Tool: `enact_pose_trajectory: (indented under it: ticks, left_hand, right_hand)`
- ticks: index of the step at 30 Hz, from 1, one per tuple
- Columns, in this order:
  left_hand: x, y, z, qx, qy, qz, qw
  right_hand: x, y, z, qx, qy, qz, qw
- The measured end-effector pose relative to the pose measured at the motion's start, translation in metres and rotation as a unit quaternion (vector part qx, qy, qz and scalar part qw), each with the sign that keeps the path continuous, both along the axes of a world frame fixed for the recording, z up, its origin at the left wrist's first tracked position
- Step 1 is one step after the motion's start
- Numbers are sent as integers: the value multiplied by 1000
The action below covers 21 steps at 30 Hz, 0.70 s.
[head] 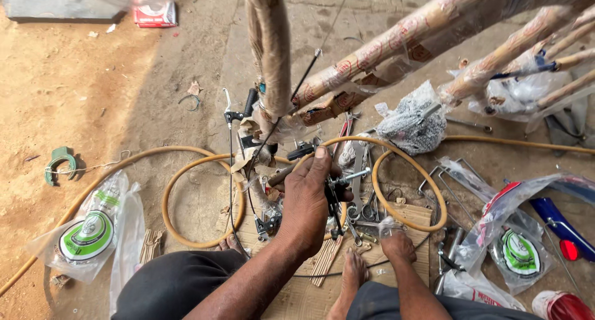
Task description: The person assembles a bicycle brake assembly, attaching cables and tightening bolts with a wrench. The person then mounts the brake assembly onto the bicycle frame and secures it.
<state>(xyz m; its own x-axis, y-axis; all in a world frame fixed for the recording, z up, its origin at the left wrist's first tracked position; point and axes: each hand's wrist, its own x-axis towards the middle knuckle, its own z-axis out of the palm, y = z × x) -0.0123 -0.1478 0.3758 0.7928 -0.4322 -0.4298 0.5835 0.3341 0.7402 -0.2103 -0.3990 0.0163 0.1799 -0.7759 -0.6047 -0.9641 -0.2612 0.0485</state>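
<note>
We note: left hand (308, 202) clenched on brake lever assembly (338, 190), its long axis upright; right hand (397, 245) pinching small plastic packet (387, 226), just right.

Bare forearms, no sleeves; dark trousers; bare feet

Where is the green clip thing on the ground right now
The green clip lies on the sandy ground at the far left of the head view, just outside the yellow hose, beyond the clear plastic bag.
</note>
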Motion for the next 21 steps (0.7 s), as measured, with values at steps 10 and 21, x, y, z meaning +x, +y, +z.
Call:
enact_pose_trajectory:
  ticks: [10, 21]
  left_hand:
    - [20, 24, 29, 187, -267, -205, 923]
    - [15, 68, -2, -137, -213, -73, 965]
  right_hand:
    - [99, -3, 141, 15, 23, 334, 942]
    - [170, 109, 334, 441, -660, -125, 595]
